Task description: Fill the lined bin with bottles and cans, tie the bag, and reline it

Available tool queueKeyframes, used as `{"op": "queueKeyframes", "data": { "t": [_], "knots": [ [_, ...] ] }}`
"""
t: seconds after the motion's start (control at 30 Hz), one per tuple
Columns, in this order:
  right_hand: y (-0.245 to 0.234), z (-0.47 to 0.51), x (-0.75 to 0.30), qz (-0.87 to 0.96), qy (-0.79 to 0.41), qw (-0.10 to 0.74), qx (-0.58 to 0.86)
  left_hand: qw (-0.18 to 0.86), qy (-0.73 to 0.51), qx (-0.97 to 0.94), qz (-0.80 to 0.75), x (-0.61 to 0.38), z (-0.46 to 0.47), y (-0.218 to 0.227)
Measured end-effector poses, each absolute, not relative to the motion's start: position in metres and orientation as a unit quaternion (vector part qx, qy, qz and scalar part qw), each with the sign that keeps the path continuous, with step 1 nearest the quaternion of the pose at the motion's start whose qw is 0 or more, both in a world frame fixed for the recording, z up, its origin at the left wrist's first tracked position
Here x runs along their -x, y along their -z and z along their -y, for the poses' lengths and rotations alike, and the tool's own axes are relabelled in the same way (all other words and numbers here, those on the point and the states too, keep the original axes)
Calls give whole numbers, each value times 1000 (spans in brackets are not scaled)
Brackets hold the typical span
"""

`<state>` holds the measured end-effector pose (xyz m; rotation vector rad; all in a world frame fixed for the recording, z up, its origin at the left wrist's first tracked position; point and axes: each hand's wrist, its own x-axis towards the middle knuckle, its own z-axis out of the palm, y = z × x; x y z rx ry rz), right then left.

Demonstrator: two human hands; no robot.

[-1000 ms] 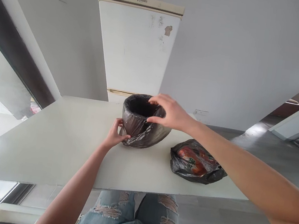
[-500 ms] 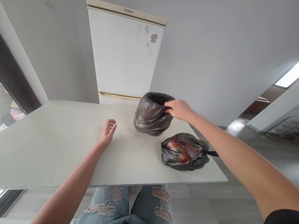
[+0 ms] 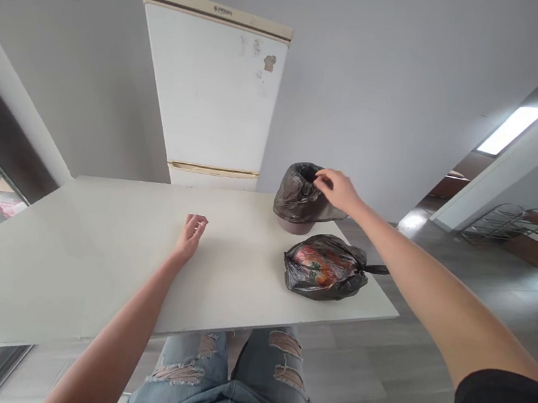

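A small bin lined with a black plastic bag (image 3: 294,198) stands near the table's far right corner. The bag is folded over its rim, and a pinkish base shows below. My right hand (image 3: 339,188) is at the bin's upper right rim, fingers curled with a gap beside the thumb; no firm grip on the bag shows. In front of the bin lies a knotted black plastic bag (image 3: 324,269) with reddish-orange packaging showing through. My left hand (image 3: 191,233) rests on the white table (image 3: 105,244), its fingers loosely bent and apart, holding nothing.
Beyond the table a white fridge (image 3: 209,91) stands against the grey wall. The table's right edge drops to a grey floor (image 3: 354,376). A metal rack (image 3: 492,225) stands farther off at the right.
The lined bin has moved right, towards the table's far corner, together with my right hand. The right fingers have loosened at the rim. My left hand stays on the table.
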<state>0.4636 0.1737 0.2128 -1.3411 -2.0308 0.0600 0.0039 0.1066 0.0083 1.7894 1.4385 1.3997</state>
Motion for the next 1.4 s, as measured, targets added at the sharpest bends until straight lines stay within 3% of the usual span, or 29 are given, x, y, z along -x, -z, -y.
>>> {"op": "queueKeyframes", "data": {
  "t": [0.1,0.27,0.47,0.57,0.67,0.83,0.97,1.1,1.27,1.4],
  "knots": [
    [-210,-177,-487,656,-24,454,603,222,-507,-649,-522,-4,-109,-6],
    [-184,-176,-521,651,-129,373,649,221,-503,-655,-518,-4,-112,-4],
    [-173,-164,-514,589,-237,425,645,225,-494,-652,-530,-3,-111,-5],
    [-175,-144,-512,585,-206,419,663,225,-489,-656,-530,-2,-110,-6],
    [-177,-108,-519,643,-178,358,653,221,-482,-666,-524,-2,-112,-5],
    [-171,-40,-564,768,-154,149,603,226,-468,-682,-515,-3,-114,-4],
    [-136,-6,-599,739,-189,138,632,236,-466,-680,-515,-6,-110,-10],
    [-77,13,-574,688,-183,242,660,394,-408,-678,-468,-10,-97,-20],
    [-36,19,-463,636,-137,334,682,665,-150,-663,-310,-12,-76,-33],
    [-35,-9,-361,606,-141,332,709,732,-71,-630,-250,-10,-70,-39]
  ]
}}
